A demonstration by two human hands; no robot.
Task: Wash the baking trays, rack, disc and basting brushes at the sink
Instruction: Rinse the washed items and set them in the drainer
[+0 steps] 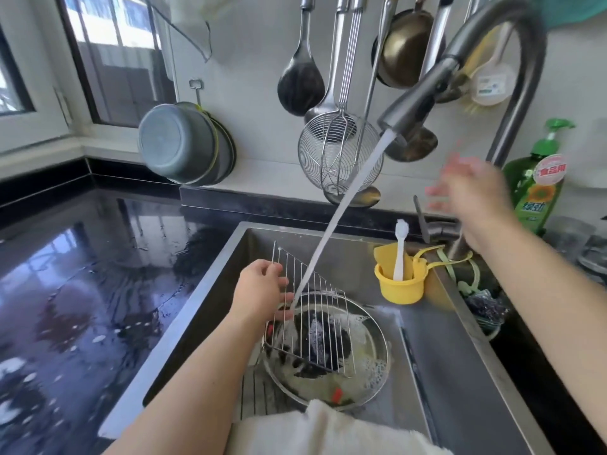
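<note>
The dark, glossy desk (82,264) lies wet along the left, with the steel sink (453,372) sunk into it. From the upper right a grey faucet (427,93) curves over and sends a slanted stream of water (341,208) down into the basin. On the sink floor lies a round, sudsy tray (377,366) with dark contents and foam along its rim. Above it, tilted on edge, stands the wire rack (322,320); its lower edge sits inside the round tray and the water strikes its bars close to the left hand. The left hand (262,290) grips the rack's upper left edge, fingers curled round the outer wires. The right hand (473,195) is raised well apart from the rack, near the faucet's upright stem and just in front of a green dish soap bottle (538,188); it is blurred, but its fingers look spread and hold nothing. A yellow cup (400,284) hangs at the sink's back right corner, holding a white brush (400,247) upright. A pale cloth (328,431) lies over the sink's near edge. Ladles, a wire skimmer (338,156) and pans hang on the wall behind.
</note>
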